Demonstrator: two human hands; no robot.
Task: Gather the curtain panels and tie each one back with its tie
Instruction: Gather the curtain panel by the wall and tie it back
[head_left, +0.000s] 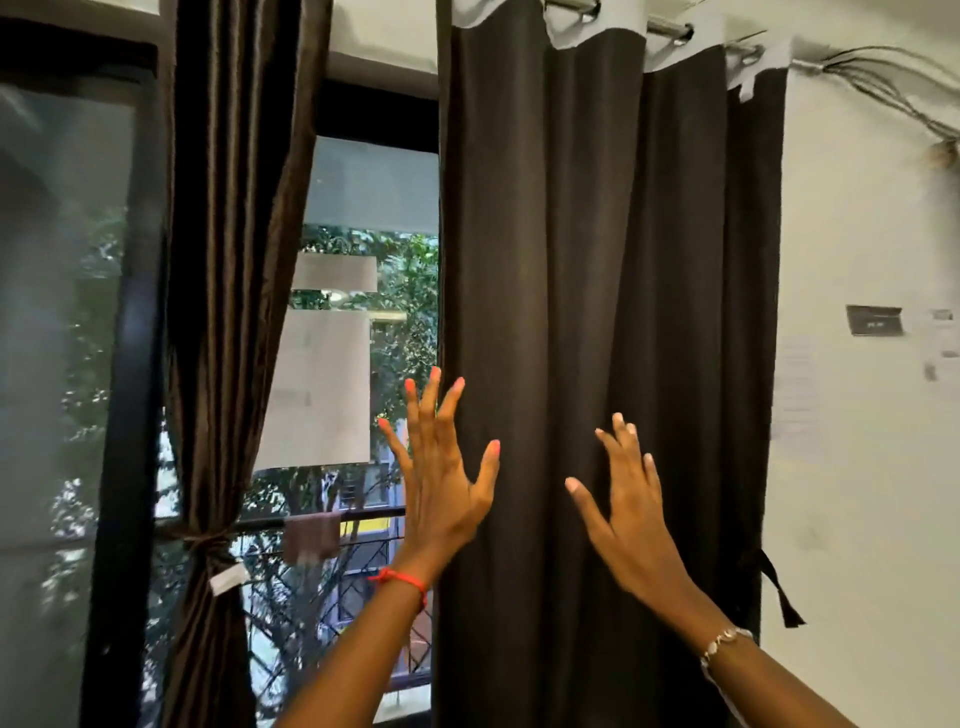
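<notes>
Left panel (228, 260), out past the left hand (441, 478), hangs bunched and knotted, so that one looks done. Now the right panel (550, 234): both hands are up, fingers spread, gripping nothing. The left hand is at its window-side edge, the right hand (626, 504) over its middle folds; whether either touches the cloth, I cannot tell. Its tie (776, 587) dangles loose beyond the right hand. Next, I'd say: sweep the folds toward that tie, then wrap.

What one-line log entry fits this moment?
left panel: tied back | right panel: hanging loose | left hand: open, by its edge | right hand: open, before it | tie: dangling
</notes>
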